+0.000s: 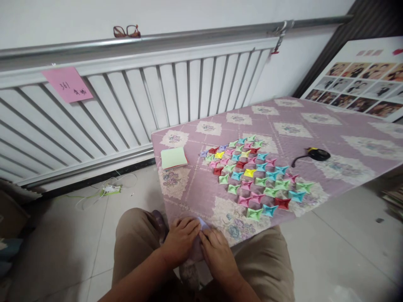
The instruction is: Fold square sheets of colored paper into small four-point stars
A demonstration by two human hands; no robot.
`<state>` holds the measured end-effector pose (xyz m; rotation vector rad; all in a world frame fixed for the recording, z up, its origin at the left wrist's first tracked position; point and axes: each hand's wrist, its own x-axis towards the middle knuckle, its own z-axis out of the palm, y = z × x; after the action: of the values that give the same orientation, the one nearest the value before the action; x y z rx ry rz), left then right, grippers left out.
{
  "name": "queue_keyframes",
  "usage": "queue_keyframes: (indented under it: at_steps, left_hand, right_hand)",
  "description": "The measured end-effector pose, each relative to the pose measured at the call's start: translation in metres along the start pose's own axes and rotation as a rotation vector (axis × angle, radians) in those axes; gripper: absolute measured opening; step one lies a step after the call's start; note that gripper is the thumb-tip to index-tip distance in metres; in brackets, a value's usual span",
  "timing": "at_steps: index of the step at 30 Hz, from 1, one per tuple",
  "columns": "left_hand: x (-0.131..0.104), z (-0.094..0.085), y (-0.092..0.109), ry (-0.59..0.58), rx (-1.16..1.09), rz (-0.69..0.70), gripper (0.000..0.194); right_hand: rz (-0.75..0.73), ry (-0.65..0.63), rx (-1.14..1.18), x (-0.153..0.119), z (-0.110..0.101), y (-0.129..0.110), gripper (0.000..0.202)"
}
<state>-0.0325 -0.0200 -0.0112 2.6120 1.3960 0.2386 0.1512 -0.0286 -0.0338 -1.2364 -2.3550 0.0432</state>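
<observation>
At the near corner of the table, a small lavender piece of folded paper lies between my hands, most of it covered by fingers. My left hand presses on its left side with the fingers close together. From the right, my right hand pinches its other edge, thumb and fingers drawn in. Ahead and to the right stand rows of several small folded paper shapes in green, pink, blue, red and yellow. A stack of square paper, pale green on top, lies at the table's left edge.
A floral pink tablecloth covers the table. On it, to the right, rests a black object with a strap. A photo board leans at the back right. Behind are a white radiator, glasses and a power strip.
</observation>
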Motion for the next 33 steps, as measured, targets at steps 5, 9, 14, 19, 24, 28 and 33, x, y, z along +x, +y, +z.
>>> queue_keyframes:
  at_steps: [5,9,14,19,24,28,33]
  left_hand:
    - [-0.003,-0.006,-0.004,-0.086,-0.008,-0.015,0.047]
    - [-0.005,-0.013,-0.011,-0.165,-0.036,0.027,0.065]
    - [-0.015,-0.018,-0.026,-0.201,-0.054,0.147,0.076]
    - [-0.025,-0.013,-0.032,-0.144,-0.004,0.163,0.074]
    - [-0.024,-0.013,-0.031,-0.140,-0.015,0.147,0.070]
    - [-0.023,-0.017,-0.030,-0.147,-0.023,0.135,0.071]
    - [-0.022,-0.019,-0.028,-0.143,-0.040,0.125,0.072]
  right_hand:
    - [0.049,0.023,0.033,-0.004,0.004,-0.002,0.029]
    - [0.060,-0.006,0.035,-0.004,0.001,-0.004,0.033]
    - [0.053,-0.006,0.035,-0.003,0.000,-0.005,0.040]
    - [0.040,0.018,0.042,-0.006,0.000,-0.001,0.038]
    - [0.018,0.036,-0.022,-0.015,-0.008,0.012,0.032]
    - [0.081,0.041,-0.039,-0.011,-0.018,0.020,0.025]
    - [0.089,-0.016,0.075,0.022,-0.029,0.020,0.013]
